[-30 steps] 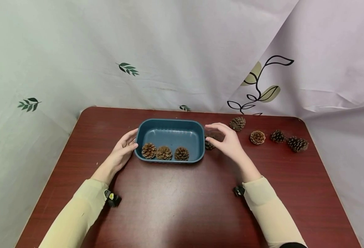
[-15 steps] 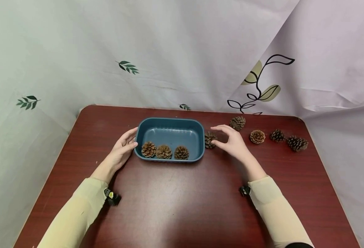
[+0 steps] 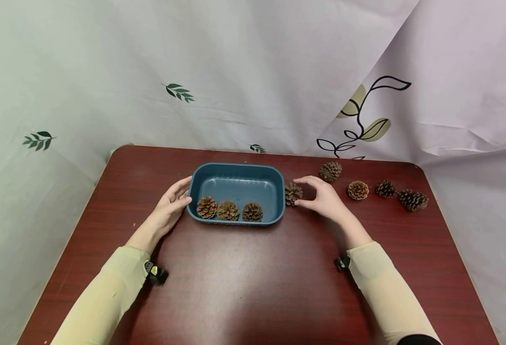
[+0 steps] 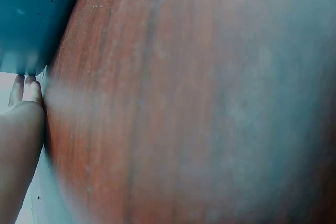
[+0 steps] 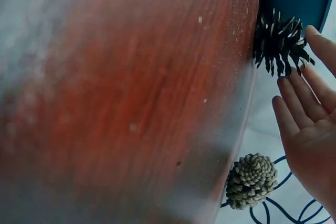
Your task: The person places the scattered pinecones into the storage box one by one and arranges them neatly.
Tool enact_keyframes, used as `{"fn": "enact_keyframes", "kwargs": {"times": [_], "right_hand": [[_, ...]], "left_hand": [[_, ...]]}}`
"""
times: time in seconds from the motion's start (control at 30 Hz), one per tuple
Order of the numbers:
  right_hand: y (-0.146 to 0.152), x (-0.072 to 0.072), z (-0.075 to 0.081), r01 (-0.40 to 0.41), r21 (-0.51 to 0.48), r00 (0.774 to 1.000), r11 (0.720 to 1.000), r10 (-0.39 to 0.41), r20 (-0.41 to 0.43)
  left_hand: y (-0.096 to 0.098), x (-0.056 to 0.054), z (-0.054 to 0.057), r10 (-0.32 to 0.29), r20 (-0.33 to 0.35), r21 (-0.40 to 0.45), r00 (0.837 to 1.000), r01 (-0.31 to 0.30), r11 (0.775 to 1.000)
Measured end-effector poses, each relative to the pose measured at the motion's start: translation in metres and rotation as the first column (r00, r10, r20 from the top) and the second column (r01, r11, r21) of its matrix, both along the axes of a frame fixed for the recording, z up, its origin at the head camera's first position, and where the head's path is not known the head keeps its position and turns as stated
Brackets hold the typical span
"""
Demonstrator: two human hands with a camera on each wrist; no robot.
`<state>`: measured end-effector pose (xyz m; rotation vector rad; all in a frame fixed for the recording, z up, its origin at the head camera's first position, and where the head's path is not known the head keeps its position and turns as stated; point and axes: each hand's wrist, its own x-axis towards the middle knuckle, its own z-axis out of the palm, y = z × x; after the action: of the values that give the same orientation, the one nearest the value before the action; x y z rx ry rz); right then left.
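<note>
My left hand (image 3: pixel 170 207) rests against the left end of a blue rectangular tray (image 3: pixel 259 224), thumb tip at the rim and fingers along the outer wall. Straight fingers of that hand touch the tray (image 4: pixel 37 19) in the left wrist view. Three pine cones sit in a row along the tray's near side: a left one (image 3: pixel 207 207), a middle one (image 3: pixel 228 211) and a right one (image 3: pixel 252 212). Just outside the tray's right end, my right hand (image 3: pixel 323 197) has thumb and fingertips round another pine cone (image 3: pixel 293 193), also seen as a dark cone (image 5: pixel 281 43) from the right wrist.
Toward the back right of the dark red table (image 3: pixel 235 278) lie more pine cones: one by the edge (image 3: pixel 330 171), a lighter one (image 3: pixel 358 190), and a pair (image 3: pixel 385 189) farther right. A pale printed curtain (image 3: pixel 244 72) hangs behind the table.
My right hand has drawn back slightly to the right from the tray's end, leaving more of the pine cone visible between thumb and fingers. Left hand and tray stay put.
</note>
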<state>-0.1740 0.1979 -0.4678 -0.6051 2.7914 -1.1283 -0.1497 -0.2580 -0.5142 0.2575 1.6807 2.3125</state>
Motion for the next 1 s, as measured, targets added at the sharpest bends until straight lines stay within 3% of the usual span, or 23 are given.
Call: {"fn": "enact_keyframes", "kwargs": {"times": [0.2, 0.43, 1.0], "right_hand": [[0.001, -0.003, -0.005, -0.018, -0.001, 1.000, 1.000, 0.018, 0.015], [0.001, -0.004, -0.011, -0.028, -0.003, 0.999, 1.000, 0.028, -0.025], [-0.001, -0.001, -0.005, 0.000, 0.000, 1.000, 1.000, 0.000, 0.003]], "left_hand": [[0.000, 0.000, 0.001, 0.002, 0.008, -0.003, 1.000, -0.002, 1.000], [0.001, 0.000, 0.000, 0.007, 0.018, -0.010, 1.000, -0.006, 1.000], [0.000, -0.001, -0.001, 0.002, 0.007, -0.009, 1.000, -0.002, 1.000]]}}
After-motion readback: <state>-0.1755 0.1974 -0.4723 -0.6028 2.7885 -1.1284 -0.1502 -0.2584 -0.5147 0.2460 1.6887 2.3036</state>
